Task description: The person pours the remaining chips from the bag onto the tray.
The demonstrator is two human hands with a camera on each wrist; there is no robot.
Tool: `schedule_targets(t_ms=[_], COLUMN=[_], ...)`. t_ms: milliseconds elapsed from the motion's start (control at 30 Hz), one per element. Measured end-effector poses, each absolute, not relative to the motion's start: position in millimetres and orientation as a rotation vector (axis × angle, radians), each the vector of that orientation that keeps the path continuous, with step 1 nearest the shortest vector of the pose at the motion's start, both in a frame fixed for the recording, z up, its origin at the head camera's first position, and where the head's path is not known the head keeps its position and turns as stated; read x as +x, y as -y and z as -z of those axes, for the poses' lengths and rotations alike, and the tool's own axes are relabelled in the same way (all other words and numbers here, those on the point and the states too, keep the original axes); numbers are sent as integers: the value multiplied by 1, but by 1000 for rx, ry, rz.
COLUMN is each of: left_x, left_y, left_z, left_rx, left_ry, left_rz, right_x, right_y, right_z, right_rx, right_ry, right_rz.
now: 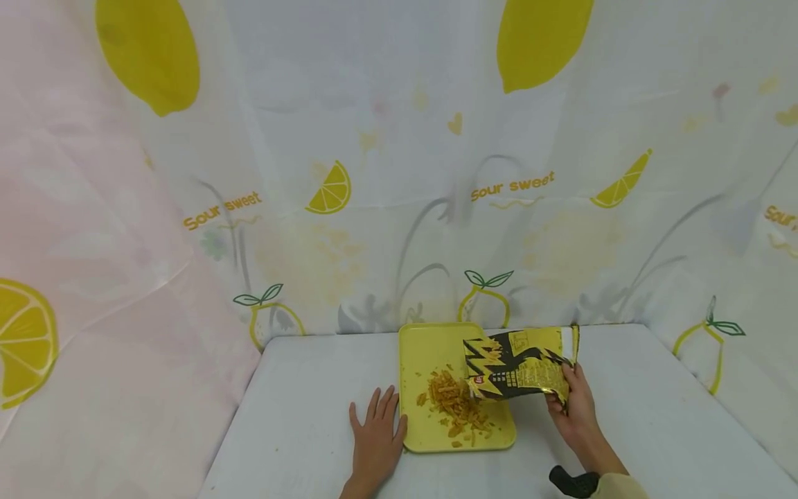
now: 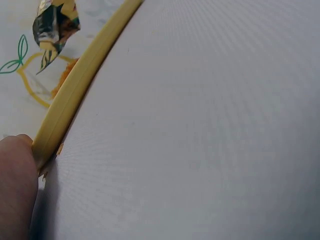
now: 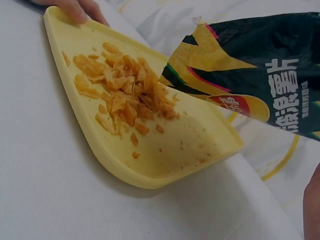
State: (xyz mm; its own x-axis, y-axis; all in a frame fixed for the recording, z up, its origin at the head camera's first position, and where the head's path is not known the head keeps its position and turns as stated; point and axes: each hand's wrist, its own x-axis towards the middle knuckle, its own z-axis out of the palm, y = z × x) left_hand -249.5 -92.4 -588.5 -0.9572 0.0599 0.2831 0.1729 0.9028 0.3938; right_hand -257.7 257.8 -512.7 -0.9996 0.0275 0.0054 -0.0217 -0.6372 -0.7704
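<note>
A yellow rectangular tray [image 1: 419, 430] lies on the white table, with a heap of broken potato chips [image 1: 450, 396] on it. My right hand [image 1: 578, 409] grips a black and yellow chip bag [image 1: 536, 371] by its right end. The bag's other end is over the tray, close to the heap. Beside the tray's left edge, my left hand [image 1: 377, 440] lies with fingers spread and straight. Its thumb [image 3: 75, 11] touches the tray's rim in the right wrist view. Only part of the left hand [image 2: 17, 187] shows in the left wrist view, right at the tray's side.
The white tabletop [image 1: 305, 409] extends to both sides of the tray. A curtain [image 1: 386, 242] printed with lemons hangs behind the table. Small crumbs [image 3: 187, 146] are scattered on the tray around the heap. A black strap [image 1: 573, 482] shows near my right sleeve [image 1: 617, 487].
</note>
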Motion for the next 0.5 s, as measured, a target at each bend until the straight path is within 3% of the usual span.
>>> schedule_targets(t_ms=[500], left_x=[-249], left_y=[92], left_z=[588], left_rx=[-168], left_ry=[2804], left_rz=[592], right_x=[-259], right_y=[-256], right_z=[511], right_rx=[-38], right_ry=[1462], right_rz=[-2763])
